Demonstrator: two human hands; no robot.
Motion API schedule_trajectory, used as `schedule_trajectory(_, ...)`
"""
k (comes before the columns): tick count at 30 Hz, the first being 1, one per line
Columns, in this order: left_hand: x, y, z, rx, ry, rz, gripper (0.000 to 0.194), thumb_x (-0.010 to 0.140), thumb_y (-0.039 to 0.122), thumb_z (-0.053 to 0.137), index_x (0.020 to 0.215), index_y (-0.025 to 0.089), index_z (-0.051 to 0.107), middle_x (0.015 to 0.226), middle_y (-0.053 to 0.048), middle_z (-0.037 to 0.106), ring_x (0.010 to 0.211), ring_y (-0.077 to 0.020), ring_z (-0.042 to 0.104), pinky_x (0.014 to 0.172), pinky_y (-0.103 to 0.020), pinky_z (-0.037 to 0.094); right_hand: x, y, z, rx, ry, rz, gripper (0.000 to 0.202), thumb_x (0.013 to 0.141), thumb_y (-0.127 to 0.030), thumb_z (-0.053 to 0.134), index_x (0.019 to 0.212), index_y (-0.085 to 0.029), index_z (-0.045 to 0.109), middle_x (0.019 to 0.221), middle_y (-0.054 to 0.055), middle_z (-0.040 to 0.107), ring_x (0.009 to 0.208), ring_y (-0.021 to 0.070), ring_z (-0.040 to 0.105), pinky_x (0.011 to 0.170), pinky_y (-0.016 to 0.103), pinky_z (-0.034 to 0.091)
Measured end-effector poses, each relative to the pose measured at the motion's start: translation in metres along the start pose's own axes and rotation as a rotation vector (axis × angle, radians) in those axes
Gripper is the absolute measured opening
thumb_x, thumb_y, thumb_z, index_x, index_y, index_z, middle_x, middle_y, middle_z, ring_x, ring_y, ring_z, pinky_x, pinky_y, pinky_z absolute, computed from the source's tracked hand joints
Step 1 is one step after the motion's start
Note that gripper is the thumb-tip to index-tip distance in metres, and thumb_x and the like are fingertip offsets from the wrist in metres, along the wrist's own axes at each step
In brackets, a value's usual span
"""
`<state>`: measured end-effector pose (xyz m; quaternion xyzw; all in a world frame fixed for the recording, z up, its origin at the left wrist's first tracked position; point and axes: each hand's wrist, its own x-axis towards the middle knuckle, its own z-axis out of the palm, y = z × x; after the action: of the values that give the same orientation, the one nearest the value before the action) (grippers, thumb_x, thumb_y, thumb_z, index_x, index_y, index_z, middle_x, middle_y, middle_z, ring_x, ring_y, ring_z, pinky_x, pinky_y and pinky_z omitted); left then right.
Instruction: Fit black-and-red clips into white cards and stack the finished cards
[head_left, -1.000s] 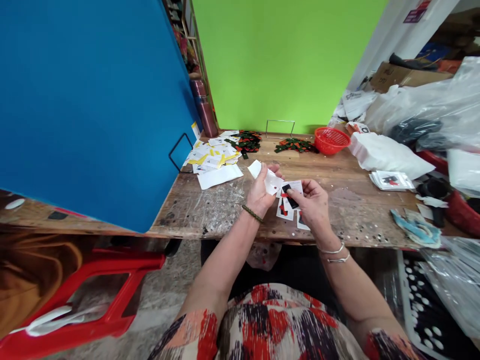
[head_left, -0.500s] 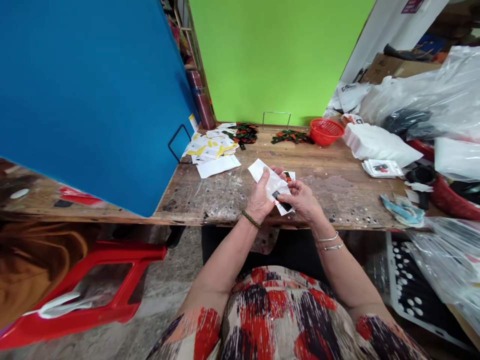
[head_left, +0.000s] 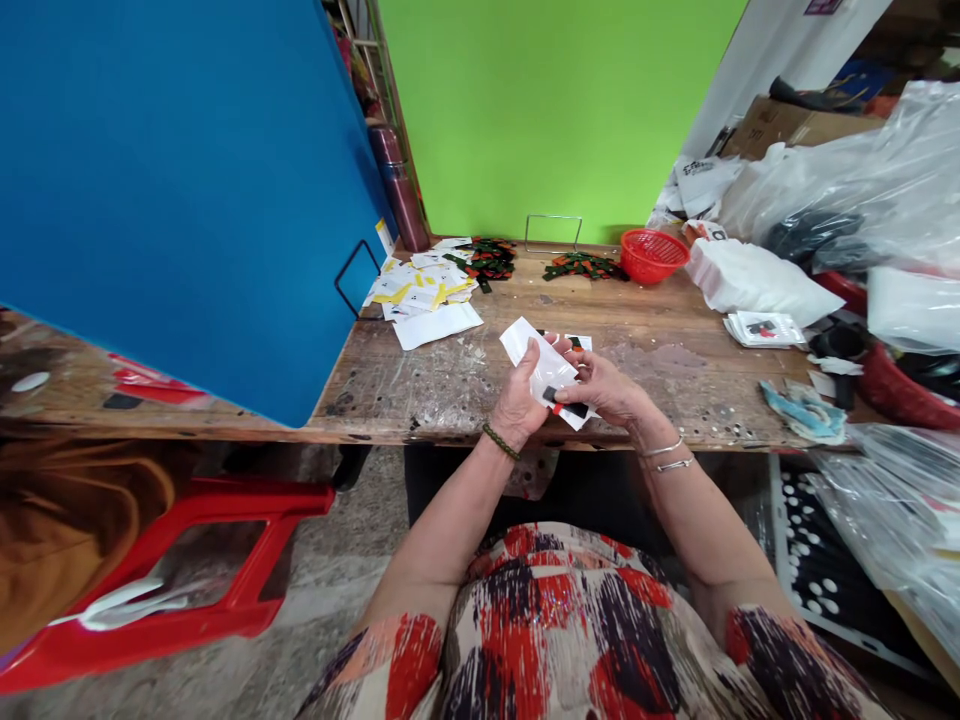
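- White bag (head_left: 538,358): my left hand (head_left: 519,395) holds it, just right of the picture's middle.
- Black and red piece (head_left: 576,409): my right hand (head_left: 611,392) pinches it at the bag's low end.

single head cam, worn on the person's head, faces forward and down, patterned shirt (head_left: 559,620) nearest at bottom edge, left hand (head_left: 521,398) and right hand (head_left: 611,388) mid-frame within arm's reach, wooden workbench (head_left: 420,385) across middle, green panel (head_left: 555,110) beyond
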<state>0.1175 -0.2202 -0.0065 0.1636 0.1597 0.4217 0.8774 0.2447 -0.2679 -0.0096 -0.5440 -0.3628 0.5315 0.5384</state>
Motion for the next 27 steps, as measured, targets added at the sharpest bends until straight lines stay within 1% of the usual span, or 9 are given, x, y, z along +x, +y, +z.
schedule_trajectory(2,-0.001,0.000,-0.001,-0.009,0.026,0.006,0.029,0.094,0.039,0.057,0.104,0.013,0.067,0.092,-0.009,0.073,0.094,-0.0212,0.071,0.099,-0.040,0.050,0.000,0.000,0.000,-0.014,-0.026,0.024,0.057,0.042,-0.017,0.091,0.087,-0.020,0.056,0.087,0.001,0.071,0.080,0.0164,0.065,0.072,0.030,0.054)
schedule_trajectory(5,-0.002,-0.001,-0.001,-0.005,0.034,0.002,0.029,0.095,0.037,0.055,0.104,0.013,0.067,0.090,-0.009,0.072,0.093,-0.0210,0.071,0.099,-0.040,0.050,0.002,0.001,0.000,-0.005,0.010,0.031,0.058,0.042,-0.019,0.092,0.086,-0.021,0.054,0.085,0.000,0.070,0.079,0.0164,0.065,0.075,0.032,0.054)
schedule_trajectory(10,-0.007,0.000,-0.001,-0.002,0.065,0.021,0.028,0.095,0.037,0.055,0.103,0.014,0.068,0.091,-0.008,0.072,0.093,-0.0216,0.071,0.098,-0.040,0.050,0.009,0.003,0.000,-0.011,0.002,0.018,0.061,0.040,-0.017,0.092,0.089,-0.020,0.056,0.085,0.000,0.069,0.080,0.0153,0.064,0.077,0.031,0.054)
schedule_trajectory(14,-0.007,0.001,-0.004,0.034,0.027,0.054,0.027,0.095,0.036,0.055,0.105,0.014,0.068,0.093,-0.009,0.073,0.098,-0.0221,0.071,0.098,-0.038,0.050,0.013,0.006,-0.001,-0.020,0.087,-0.013,0.057,0.038,-0.020,0.094,0.081,-0.020,0.057,0.075,-0.003,0.067,0.071,0.0135,0.062,0.071,0.029,0.053)
schedule_trajectory(17,-0.005,0.001,-0.007,0.041,0.053,0.099,0.030,0.095,0.038,0.053,0.108,0.015,0.067,0.096,-0.010,0.074,0.102,-0.0221,0.070,0.098,-0.037,0.050,0.011,0.008,0.002,-0.027,0.051,0.041,0.049,0.039,-0.027,0.095,0.074,-0.018,0.062,0.071,0.000,0.068,0.067,0.0144,0.062,0.067,0.029,0.052)
schedule_trajectory(19,-0.004,0.000,-0.008,0.036,0.050,0.126,0.031,0.097,0.037,0.051,0.110,0.014,0.067,0.099,-0.010,0.075,0.105,-0.0219,0.069,0.099,-0.037,0.050,0.009,0.008,0.006,-0.016,0.034,0.076,0.044,0.040,-0.031,0.094,0.071,-0.016,0.067,0.069,0.001,0.069,0.064,0.0142,0.061,0.066,0.029,0.051)
schedule_trajectory(21,-0.005,0.001,-0.008,0.033,0.015,0.115,0.031,0.097,0.035,0.051,0.114,0.014,0.066,0.105,-0.011,0.074,0.110,-0.0226,0.067,0.102,-0.038,0.049,0.006,0.009,0.008,0.018,0.035,0.086,0.041,0.040,-0.033,0.094,0.067,-0.015,0.069,0.066,0.002,0.069,0.062,0.0133,0.061,0.066,0.029,0.050)
schedule_trajectory(24,-0.010,0.005,-0.007,0.021,-0.035,0.054,0.033,0.094,0.035,0.056,0.118,0.015,0.065,0.117,-0.013,0.072,0.118,-0.0251,0.064,0.105,-0.041,0.046,0.005,0.010,0.007,0.072,0.047,0.096,0.040,0.036,-0.032,0.094,0.062,-0.014,0.069,0.062,0.001,0.068,0.060,0.0123,0.060,0.067,0.029,0.050)
schedule_trajectory(27,-0.014,0.010,-0.006,0.010,-0.035,0.041,0.034,0.093,0.038,0.056,0.116,0.015,0.066,0.117,-0.014,0.072,0.118,-0.0268,0.064,0.105,-0.043,0.046,0.005,0.013,0.003,0.075,0.045,0.112,0.039,0.036,-0.031,0.094,0.059,-0.014,0.068,0.061,0.001,0.068,0.059,0.0126,0.060,0.066,0.029,0.049)
